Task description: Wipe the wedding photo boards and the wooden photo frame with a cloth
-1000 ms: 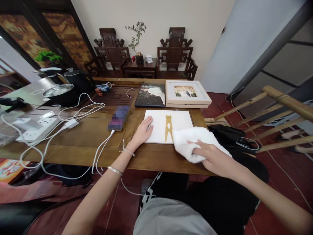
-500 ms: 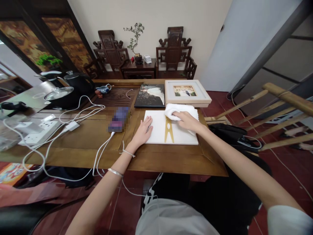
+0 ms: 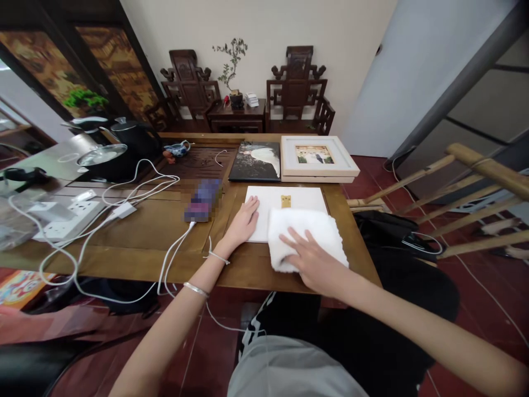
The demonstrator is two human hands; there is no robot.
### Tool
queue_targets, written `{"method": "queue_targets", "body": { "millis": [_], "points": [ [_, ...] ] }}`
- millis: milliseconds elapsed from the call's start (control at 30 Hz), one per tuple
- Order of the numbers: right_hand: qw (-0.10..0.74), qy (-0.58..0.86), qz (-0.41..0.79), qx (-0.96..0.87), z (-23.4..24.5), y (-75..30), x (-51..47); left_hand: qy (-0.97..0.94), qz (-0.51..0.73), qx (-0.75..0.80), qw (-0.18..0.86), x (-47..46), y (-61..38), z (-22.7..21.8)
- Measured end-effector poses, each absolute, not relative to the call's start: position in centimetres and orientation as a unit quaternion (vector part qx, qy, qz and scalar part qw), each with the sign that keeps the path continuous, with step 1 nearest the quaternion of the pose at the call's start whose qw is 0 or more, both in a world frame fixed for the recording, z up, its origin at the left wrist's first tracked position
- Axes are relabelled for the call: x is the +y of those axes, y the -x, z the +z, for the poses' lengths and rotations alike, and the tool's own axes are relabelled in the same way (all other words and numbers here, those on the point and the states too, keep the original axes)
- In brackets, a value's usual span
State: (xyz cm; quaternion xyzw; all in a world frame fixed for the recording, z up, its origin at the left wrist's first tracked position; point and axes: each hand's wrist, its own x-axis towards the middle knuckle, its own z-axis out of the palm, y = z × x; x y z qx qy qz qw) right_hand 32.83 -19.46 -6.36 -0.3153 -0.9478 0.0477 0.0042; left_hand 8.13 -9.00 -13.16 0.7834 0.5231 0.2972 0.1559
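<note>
A white panel point(image 3: 268, 201) with a gold figure point(image 3: 285, 201) lies flat on the wooden table point(image 3: 165, 226). My left hand point(image 3: 243, 222) rests flat on the panel's left edge, fingers stretched out. My right hand point(image 3: 311, 259) presses with spread fingers on a white folded cloth point(image 3: 318, 231), which covers the panel's near half and most of the gold figure.
Behind the panel lie a dark picture point(image 3: 256, 161) and a white-framed photo point(image 3: 316, 157). A phone point(image 3: 202, 199) on a white cable, power strips point(image 3: 70, 212), kettles point(image 3: 111, 146) and tangled cords fill the left. A bamboo chair point(image 3: 463, 193) stands right. A dark bag point(image 3: 392, 231) sits beside the table.
My right hand slid the cloth from the panel's far right corner back toward me, over its near half. The left hand stayed put.
</note>
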Motion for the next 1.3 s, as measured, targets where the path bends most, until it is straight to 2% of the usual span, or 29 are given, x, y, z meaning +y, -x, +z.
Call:
{"method": "queue_targets", "body": {
  "millis": [133,333,700,900,1100,1300],
  "points": [
    [-0.005,0.292,0.087,-0.952,-5.7,-33.2,-21.1,-0.786,0.299,0.518,0.154,-9.0,-8.1,-13.2],
    [0.026,0.330,0.135,-0.934,-4.6,-32.7,-16.6,-0.793,0.281,0.520,0.151,-8.9,-7.9,-13.3],
    [0.028,0.386,0.021,-0.922,-6.2,-29.4,-5.3,-0.792,0.290,0.514,0.156,-8.7,-7.7,-13.5],
    [-0.010,0.354,-0.011,-0.935,-7.2,-29.8,-10.9,-0.789,0.295,0.516,0.155,-8.6,-7.8,-13.6],
    [-0.014,0.309,0.016,-0.951,-6.6,-30.5,-18.8,-0.791,0.295,0.514,0.153,-8.6,-7.8,-13.7],
    [-0.015,0.304,0.056,-0.951,-5.4,-30.8,-17.6,-0.794,0.286,0.513,0.155,-8.7,-7.8,-13.5]
  ]
}}
